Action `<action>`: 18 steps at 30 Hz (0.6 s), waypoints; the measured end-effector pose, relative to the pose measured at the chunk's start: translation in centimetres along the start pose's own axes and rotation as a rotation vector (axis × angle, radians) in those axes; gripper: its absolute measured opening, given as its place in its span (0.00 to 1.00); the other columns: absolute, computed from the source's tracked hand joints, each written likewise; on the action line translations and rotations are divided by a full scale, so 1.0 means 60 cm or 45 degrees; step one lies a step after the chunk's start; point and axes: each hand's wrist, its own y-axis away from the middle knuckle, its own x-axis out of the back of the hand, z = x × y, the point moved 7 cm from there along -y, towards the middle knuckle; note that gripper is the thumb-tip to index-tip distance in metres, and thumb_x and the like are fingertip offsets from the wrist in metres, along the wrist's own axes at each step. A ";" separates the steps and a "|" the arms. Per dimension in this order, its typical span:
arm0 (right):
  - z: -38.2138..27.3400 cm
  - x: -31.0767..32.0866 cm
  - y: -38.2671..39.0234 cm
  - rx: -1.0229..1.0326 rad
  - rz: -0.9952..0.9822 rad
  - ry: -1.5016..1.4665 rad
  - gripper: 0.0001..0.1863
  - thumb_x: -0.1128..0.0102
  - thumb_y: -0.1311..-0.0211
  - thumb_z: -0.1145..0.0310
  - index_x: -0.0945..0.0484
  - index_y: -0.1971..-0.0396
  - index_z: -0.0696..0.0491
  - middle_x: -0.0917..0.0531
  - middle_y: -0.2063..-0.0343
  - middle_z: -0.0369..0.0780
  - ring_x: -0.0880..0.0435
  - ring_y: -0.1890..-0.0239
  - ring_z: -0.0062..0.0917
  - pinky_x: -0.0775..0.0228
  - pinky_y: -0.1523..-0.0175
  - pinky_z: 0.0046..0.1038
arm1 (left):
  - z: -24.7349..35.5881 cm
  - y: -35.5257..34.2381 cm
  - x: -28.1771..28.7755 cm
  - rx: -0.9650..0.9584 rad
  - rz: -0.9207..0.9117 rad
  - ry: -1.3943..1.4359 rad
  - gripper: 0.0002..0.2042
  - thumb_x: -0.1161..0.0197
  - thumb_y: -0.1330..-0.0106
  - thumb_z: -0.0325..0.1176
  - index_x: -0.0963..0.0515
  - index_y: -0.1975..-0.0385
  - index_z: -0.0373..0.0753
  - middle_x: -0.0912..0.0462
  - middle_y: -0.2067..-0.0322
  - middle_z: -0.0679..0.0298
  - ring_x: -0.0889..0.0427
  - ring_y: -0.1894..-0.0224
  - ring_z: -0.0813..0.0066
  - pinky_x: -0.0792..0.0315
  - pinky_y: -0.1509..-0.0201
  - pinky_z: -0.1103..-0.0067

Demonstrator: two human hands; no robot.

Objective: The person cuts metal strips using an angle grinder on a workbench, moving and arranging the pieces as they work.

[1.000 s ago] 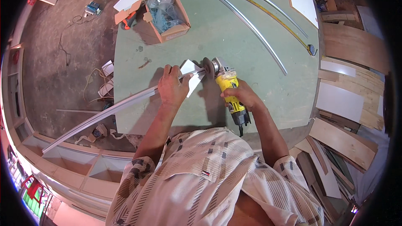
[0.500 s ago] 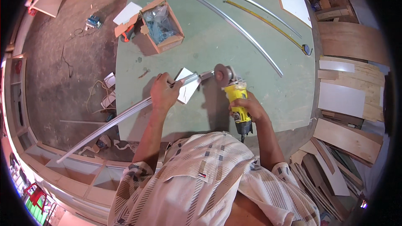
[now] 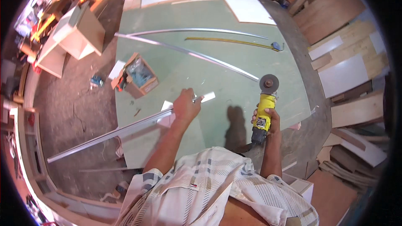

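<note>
My left hand [image 3: 186,105] is closed around the end of a long aluminium rail [image 3: 111,134], which runs out to the lower left over the green board [image 3: 209,71]. White offcuts [image 3: 166,120] lie under and beside it. My right hand [image 3: 273,121] grips a yellow angle grinder [image 3: 265,107] out to the right, its cutting disc [image 3: 269,84] facing up and apart from the rail. Another rail [image 3: 186,52], a thinner strip [image 3: 217,31] and an extended tape measure [image 3: 275,46] lie farther back on the board.
An open cardboard box [image 3: 140,76] sits left on the board, with white panels [image 3: 247,7] at the back. Wooden cabinets [image 3: 83,33] and a blue power tool [image 3: 96,81] stand on the left floor. Stacked sheets [image 3: 343,75] line the right side.
The grinder has moved right, away from the rail, and its disc now faces up. My left hand still holds the rail. The view has shifted to show more of the board's far end.
</note>
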 end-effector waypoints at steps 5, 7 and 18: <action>-0.054 0.096 0.053 0.237 -0.047 -0.280 0.26 0.40 0.46 0.62 0.30 0.49 0.59 0.18 0.69 0.48 0.13 0.69 0.39 0.16 0.61 0.43 | 0.125 0.004 -0.168 -0.252 -0.248 -0.117 0.17 0.32 0.39 0.45 0.23 0.63 0.38 0.22 0.61 0.49 0.18 0.60 0.47 0.24 0.58 0.57; -0.078 0.131 0.064 0.341 -0.051 -0.313 0.25 0.40 0.45 0.62 0.30 0.49 0.59 0.18 0.69 0.49 0.13 0.69 0.40 0.16 0.61 0.43 | 0.176 0.002 -0.230 -0.352 -0.337 -0.137 0.17 0.31 0.41 0.45 0.21 0.61 0.39 0.21 0.61 0.49 0.18 0.60 0.47 0.24 0.56 0.57; -0.184 0.306 0.087 0.366 -0.033 -0.368 0.28 0.40 0.46 0.61 0.30 0.48 0.62 0.17 0.68 0.50 0.12 0.68 0.40 0.15 0.60 0.45 | 0.383 -0.049 -0.416 -0.736 -0.470 -0.120 0.17 0.29 0.43 0.43 0.21 0.65 0.36 0.21 0.63 0.50 0.19 0.60 0.46 0.25 0.54 0.59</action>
